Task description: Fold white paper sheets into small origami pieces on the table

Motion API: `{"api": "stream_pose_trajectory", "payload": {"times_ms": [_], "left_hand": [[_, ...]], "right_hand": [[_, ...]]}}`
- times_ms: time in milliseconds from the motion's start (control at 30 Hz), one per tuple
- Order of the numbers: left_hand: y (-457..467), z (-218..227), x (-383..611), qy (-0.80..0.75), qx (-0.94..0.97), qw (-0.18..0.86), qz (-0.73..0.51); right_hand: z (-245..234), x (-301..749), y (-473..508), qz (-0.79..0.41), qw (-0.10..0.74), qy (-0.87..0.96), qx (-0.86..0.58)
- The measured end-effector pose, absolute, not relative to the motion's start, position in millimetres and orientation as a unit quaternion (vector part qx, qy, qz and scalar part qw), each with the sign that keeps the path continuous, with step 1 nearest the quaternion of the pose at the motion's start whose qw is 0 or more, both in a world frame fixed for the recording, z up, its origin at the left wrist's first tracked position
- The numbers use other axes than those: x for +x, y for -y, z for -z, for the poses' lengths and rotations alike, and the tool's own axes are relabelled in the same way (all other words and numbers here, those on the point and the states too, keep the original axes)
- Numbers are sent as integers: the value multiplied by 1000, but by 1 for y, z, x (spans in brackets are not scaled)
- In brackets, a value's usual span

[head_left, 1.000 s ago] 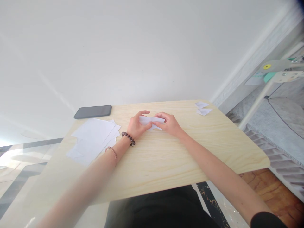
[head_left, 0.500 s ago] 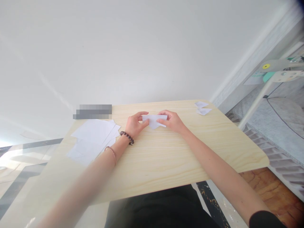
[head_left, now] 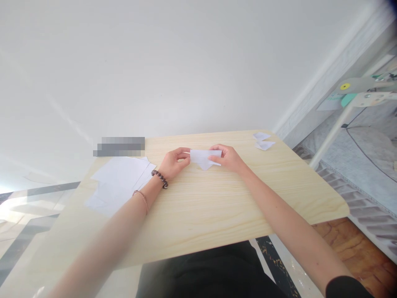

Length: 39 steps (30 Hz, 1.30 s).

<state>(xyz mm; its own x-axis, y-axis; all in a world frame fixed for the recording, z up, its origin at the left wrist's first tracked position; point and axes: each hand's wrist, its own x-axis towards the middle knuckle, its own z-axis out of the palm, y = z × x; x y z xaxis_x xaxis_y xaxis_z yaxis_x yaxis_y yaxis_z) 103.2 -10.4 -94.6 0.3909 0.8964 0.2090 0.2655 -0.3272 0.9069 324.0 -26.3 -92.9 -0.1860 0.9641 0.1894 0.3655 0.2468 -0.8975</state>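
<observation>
A small piece of folded white paper (head_left: 200, 156) is held up over the table, with a straight top edge and a pointed flap hanging below. My right hand (head_left: 230, 159) pinches its right end, thumb in front and fingers behind. At the paper's left edge is my left hand (head_left: 174, 162), its thumb and fingers a little apart. Whether a left fingertip still touches the edge is hard to tell. A dark beaded bracelet (head_left: 160, 178) and a thin copper-coloured bangle (head_left: 142, 199) circle my left wrist and forearm.
White paper sheets (head_left: 118, 180) lie in a loose pile at the left of the pale wooden table (head_left: 211, 215). Two folded paper pieces (head_left: 264, 145) lie at the back right. A pixelated grey block (head_left: 120, 147) covers the back left corner. A wall (head_left: 186, 74) stands behind.
My left hand has drawn slightly left, its thumb off the paper's front. The paper, still in my right hand, sits slightly farther right.
</observation>
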Motion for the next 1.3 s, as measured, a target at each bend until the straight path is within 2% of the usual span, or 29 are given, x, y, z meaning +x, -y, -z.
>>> {"api": "stream_pose_trajectory", "payload": {"times_ms": [133,400,733,1000,1167,1300], "left_hand": [[14,92,106,-357,723,441,-394],[16,92,110,-397,717,408,-403],[15,93,104,-437,699,456,-336],[11,97,102,-381,692,530,-308],[11,92,100,-334,691,555,-320],[14,89,103,-348,707,516,-335]], "right_hand": [[90,315,30,-362,405,691,-477],[86,306,35,-358,388,709,-467],[91,320,28,-417,392,672,-471],[94,330,23,-454,388,660,-457],[95,328,25,-431,395,660,-471],[95,314,30,-394,398,675,-479]]}}
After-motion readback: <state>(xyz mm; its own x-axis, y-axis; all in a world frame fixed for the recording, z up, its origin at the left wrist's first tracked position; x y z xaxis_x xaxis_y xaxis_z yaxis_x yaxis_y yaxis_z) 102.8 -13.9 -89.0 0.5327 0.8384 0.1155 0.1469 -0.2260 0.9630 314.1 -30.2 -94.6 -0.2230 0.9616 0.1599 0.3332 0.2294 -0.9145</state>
